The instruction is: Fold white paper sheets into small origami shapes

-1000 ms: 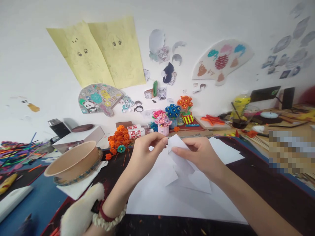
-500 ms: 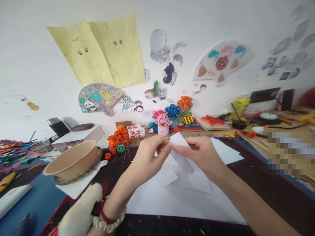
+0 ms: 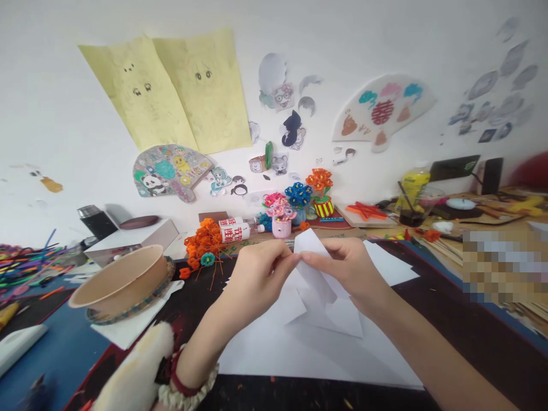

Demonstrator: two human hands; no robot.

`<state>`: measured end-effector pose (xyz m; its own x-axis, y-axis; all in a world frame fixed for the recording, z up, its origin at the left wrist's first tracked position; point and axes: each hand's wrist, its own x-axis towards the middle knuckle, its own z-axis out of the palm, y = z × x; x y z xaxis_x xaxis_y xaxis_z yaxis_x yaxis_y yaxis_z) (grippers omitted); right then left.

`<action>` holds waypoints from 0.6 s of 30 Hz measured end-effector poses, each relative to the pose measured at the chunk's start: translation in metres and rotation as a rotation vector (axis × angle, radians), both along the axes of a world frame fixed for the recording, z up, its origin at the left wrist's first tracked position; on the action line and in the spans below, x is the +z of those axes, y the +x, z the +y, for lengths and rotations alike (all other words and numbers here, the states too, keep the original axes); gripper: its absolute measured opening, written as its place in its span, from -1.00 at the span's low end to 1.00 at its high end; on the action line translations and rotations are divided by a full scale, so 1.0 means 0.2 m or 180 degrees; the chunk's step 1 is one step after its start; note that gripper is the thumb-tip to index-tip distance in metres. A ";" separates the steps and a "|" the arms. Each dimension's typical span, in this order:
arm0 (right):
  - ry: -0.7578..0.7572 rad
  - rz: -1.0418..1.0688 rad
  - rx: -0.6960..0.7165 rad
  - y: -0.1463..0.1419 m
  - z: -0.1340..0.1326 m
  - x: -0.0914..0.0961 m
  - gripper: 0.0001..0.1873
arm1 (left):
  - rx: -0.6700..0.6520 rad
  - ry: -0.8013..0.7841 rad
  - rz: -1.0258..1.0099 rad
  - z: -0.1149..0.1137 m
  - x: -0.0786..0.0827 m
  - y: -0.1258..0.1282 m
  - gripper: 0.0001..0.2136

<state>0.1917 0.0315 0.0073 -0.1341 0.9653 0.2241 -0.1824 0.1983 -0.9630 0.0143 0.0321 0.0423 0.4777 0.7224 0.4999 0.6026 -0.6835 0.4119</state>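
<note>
Between my two hands a folded piece of white paper point(image 3: 314, 279) stands raised, its narrow upper part angled up and its wider lower flaps spread out. My left hand point(image 3: 265, 274) pinches its left edge with thumb and index finger. From the other side my right hand point(image 3: 351, 268) grips it, thumb on the front face and the other fingers behind. Beneath lies a large white sheet point(image 3: 265, 354) on a dark mat point(image 3: 192, 319). Another white sheet point(image 3: 389, 262) sits just beyond my right hand.
Left of my arm are a beige round bowl point(image 3: 124, 279) and a plush white thing point(image 3: 137, 365). Orange pipe-cleaner flowers point(image 3: 205, 240), a labelled bottle point(image 3: 235, 229) and small flower pots point(image 3: 281, 228) line the back. A cup with dark liquid point(image 3: 413, 214) stands at right.
My left fingertips have come in closer to my right thumb at the paper's edge. The whole view has shifted slightly; the paper keeps nearly the same shape.
</note>
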 end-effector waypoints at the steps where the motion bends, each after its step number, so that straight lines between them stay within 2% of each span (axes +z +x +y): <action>1: -0.0027 -0.0042 0.0050 0.00 0.00 0.00 -0.75 | 0.0019 -0.0064 0.0006 0.00 0.00 0.00 -0.68; 3: -0.0051 -0.0156 0.0197 0.01 0.00 0.01 -0.76 | 0.0038 -0.0219 -0.0086 0.01 0.01 0.00 -0.66; 6: 0.0032 -0.0435 0.0478 0.02 0.00 0.02 -0.76 | 0.0067 -0.0476 -0.0451 0.02 0.01 0.00 -0.77; 9: 0.0110 -0.0555 0.0719 0.03 0.01 0.01 -0.68 | -0.0008 -0.0861 -0.0771 0.02 0.01 0.00 -0.82; 11: 0.0021 -0.0341 0.0961 0.05 0.02 0.00 -0.59 | -0.0088 -0.1133 -0.1150 0.02 0.02 0.00 -0.82; 13: -0.0131 0.0172 0.1179 0.07 0.05 0.00 -0.44 | -0.0088 -0.1377 -0.1751 0.02 0.03 0.00 -0.82; 16: -0.0142 0.0981 0.1179 0.07 0.08 -0.01 -0.28 | -0.0003 -0.1622 -0.2573 0.02 0.05 0.00 -0.79; 18: 0.0034 0.0961 0.1116 0.04 0.07 -0.02 -0.26 | -0.0031 -0.1739 -0.2863 0.01 0.03 0.02 -0.76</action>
<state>0.1997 0.0462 0.0030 -0.3794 0.8706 0.3131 -0.5122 0.0842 -0.8547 0.0185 0.0341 0.0487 0.0992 0.9547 0.2806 -0.0827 -0.2731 0.9584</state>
